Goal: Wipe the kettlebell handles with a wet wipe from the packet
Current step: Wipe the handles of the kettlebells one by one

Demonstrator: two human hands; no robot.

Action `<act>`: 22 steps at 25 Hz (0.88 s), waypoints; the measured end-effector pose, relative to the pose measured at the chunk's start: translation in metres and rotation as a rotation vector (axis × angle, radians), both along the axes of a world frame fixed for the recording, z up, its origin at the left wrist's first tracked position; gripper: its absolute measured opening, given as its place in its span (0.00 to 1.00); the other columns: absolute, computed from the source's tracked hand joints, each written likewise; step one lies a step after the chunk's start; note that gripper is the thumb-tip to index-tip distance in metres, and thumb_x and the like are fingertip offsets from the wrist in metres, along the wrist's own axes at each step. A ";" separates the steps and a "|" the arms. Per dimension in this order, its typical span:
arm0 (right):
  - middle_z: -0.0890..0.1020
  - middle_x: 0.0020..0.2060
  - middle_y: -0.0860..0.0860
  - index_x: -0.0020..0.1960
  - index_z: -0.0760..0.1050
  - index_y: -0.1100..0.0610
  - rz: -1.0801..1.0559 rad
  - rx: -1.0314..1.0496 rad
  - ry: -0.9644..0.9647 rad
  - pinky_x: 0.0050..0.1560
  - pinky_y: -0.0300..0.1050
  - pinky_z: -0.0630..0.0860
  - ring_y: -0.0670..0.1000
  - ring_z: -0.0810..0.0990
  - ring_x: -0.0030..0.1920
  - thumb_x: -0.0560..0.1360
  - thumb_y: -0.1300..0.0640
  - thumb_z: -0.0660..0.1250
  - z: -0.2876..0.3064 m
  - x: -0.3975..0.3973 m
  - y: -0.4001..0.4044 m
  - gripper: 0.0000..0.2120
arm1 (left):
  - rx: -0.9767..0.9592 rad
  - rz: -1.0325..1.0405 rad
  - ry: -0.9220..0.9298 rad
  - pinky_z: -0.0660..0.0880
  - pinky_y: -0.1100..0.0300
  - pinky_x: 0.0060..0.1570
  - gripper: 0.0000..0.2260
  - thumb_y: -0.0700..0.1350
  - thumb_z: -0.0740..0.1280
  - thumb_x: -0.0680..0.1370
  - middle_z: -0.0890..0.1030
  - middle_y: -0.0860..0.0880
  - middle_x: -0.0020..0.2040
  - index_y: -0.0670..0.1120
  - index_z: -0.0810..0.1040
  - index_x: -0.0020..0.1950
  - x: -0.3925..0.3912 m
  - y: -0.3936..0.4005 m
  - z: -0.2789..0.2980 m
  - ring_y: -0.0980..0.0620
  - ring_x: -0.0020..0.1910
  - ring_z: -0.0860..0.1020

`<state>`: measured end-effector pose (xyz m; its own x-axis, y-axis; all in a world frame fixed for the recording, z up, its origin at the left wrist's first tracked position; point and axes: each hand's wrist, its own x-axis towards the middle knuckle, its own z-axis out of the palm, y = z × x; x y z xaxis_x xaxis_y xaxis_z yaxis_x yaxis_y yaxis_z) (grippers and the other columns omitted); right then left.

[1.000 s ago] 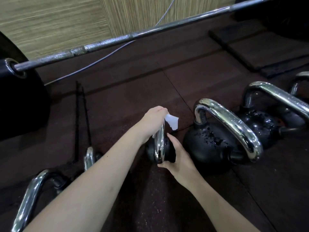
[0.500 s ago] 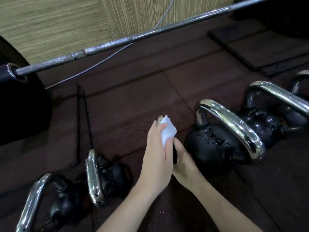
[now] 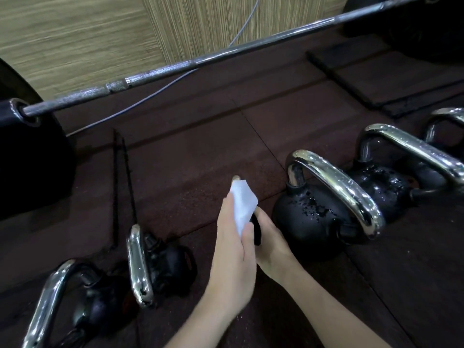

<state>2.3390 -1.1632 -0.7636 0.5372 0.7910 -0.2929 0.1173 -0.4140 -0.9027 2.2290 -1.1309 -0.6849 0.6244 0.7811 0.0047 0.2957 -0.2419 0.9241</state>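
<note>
The left hand (image 3: pixel 232 249) is closing around a white wipe (image 3: pixel 243 207), fingers and thumb wrapping it over the handle of a small kettlebell (image 3: pixel 256 231). That kettlebell is almost wholly hidden behind the two hands; only a dark sliver of its body and a tip of the handle above the wipe are showing. The right hand (image 3: pixel 272 244) is gripping it from the right side, fingers curled onto the black body just under the wipe.

Just to the right, a larger kettlebell (image 3: pixel 311 217) is standing on the floor (image 3: pixel 190 167), droplets sitting on its black body, its chrome handle (image 3: pixel 336 182) arching over it. Beyond it, two more chrome handles are lining up toward the right edge. At lower left, two small kettlebells are lying tilted on the floor, the nearer one (image 3: pixel 160 262) close to the left wrist, the other (image 3: pixel 82 302) by the frame's corner.

A barbell (image 3: pixel 200 61) is running diagonally across the top, its bar entering a black plate (image 3: pixel 27 156) at left. A grey cable (image 3: pixel 155 92) is trailing along the floor beneath it, against the wood-patterned wall.

No packet or other container is showing.
</note>
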 end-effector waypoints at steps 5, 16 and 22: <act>0.68 0.79 0.40 0.82 0.61 0.43 0.051 -0.007 -0.069 0.80 0.51 0.66 0.42 0.65 0.79 0.68 0.53 0.78 -0.003 0.001 -0.002 0.46 | 0.058 0.051 0.129 0.55 0.59 0.80 0.22 0.50 0.52 0.88 0.57 0.57 0.83 0.53 0.60 0.83 0.037 0.046 -0.003 0.61 0.82 0.53; 0.72 0.74 0.37 0.76 0.67 0.39 0.010 0.007 0.002 0.67 0.35 0.75 0.37 0.72 0.71 0.72 0.67 0.75 0.000 -0.001 0.002 0.40 | 0.218 -0.141 0.082 0.47 0.68 0.77 0.24 0.50 0.50 0.88 0.43 0.61 0.84 0.59 0.50 0.85 -0.008 0.018 -0.003 0.68 0.81 0.41; 0.66 0.79 0.37 0.83 0.59 0.45 0.063 0.012 -0.052 0.79 0.38 0.60 0.38 0.63 0.78 0.67 0.63 0.81 -0.002 0.003 -0.004 0.51 | -0.025 -0.008 0.279 0.54 0.62 0.74 0.20 0.46 0.50 0.88 0.61 0.50 0.82 0.45 0.70 0.77 0.071 0.083 0.017 0.55 0.84 0.48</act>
<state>2.3417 -1.1676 -0.7659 0.5006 0.8269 -0.2560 0.1900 -0.3935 -0.8995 2.3003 -1.0481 -0.6677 0.6053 0.7736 -0.1875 0.5380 -0.2240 0.8126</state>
